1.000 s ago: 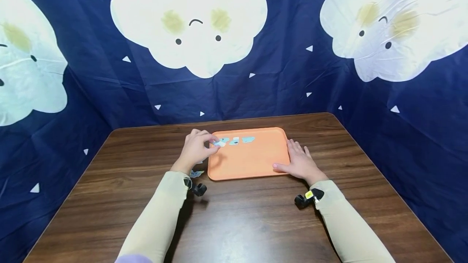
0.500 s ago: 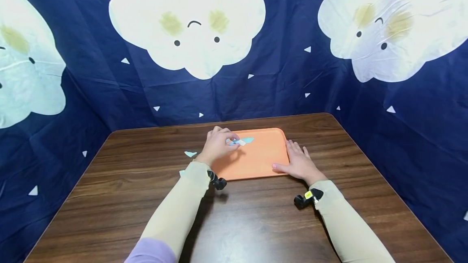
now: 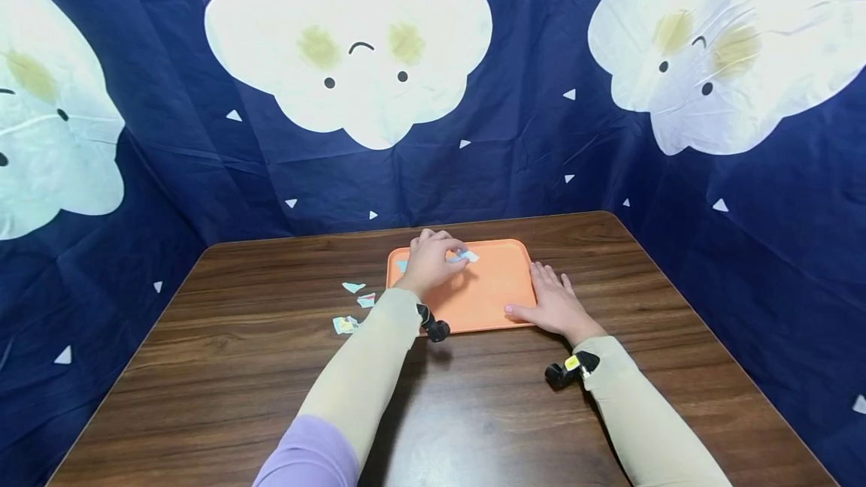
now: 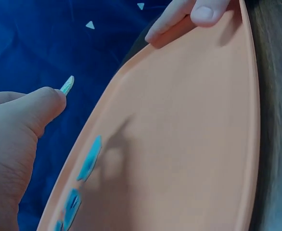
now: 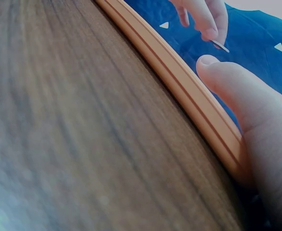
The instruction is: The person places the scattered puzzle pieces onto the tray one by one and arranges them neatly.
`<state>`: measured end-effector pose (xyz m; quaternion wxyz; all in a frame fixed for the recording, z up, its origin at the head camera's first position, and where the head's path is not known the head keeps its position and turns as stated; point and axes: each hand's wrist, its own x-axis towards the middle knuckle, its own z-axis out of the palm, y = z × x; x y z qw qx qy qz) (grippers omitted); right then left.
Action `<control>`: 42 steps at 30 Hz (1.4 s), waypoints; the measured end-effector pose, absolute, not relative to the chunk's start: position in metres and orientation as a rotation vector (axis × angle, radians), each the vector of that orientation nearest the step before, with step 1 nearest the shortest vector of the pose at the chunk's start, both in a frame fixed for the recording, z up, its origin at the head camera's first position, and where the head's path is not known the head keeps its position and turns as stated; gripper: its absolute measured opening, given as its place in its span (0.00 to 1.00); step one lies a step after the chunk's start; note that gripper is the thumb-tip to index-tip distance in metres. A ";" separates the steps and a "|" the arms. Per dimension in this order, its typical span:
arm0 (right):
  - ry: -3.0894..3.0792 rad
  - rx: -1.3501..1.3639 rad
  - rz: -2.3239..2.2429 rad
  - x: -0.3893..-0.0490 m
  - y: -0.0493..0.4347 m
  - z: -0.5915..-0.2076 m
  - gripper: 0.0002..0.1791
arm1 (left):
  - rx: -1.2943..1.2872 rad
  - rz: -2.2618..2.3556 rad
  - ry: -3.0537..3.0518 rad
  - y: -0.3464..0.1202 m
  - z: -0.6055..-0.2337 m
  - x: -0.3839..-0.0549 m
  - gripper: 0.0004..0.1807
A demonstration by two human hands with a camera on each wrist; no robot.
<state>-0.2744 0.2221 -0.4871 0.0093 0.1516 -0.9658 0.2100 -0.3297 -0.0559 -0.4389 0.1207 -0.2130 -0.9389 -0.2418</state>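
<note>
My left hand (image 3: 433,261) pinches a small pale puzzle piece (image 3: 469,255) between thumb and fingertips, above the far part of the orange tray (image 3: 497,291). In the left wrist view this held piece (image 4: 68,85) is raised clear of the tray, seen nearly edge-on. Blue puzzle pieces (image 4: 89,159) lie in a row along the tray's far side; in the head view my hand hides most of them, leaving one piece (image 3: 402,265) showing at the left. My right hand (image 3: 555,307) rests at the tray's right edge, fingers extended, thumb over the rim.
Left of the tray, loose puzzle pieces (image 3: 346,324) lie on the brown wooden table (image 3: 257,352), partly beside my left forearm. A dark blue curtain (image 3: 325,171) with white clouds stands behind the table and along its sides.
My left hand has moved right across the tray, carrying the pinched puzzle piece past the row. More pieces on the table at left are uncovered. The right hand stays put.
</note>
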 end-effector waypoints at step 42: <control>-3.042 0.438 0.664 -0.276 0.221 -0.487 0.65 | -0.585 -0.341 -2.977 -0.003 -0.466 -0.346 0.14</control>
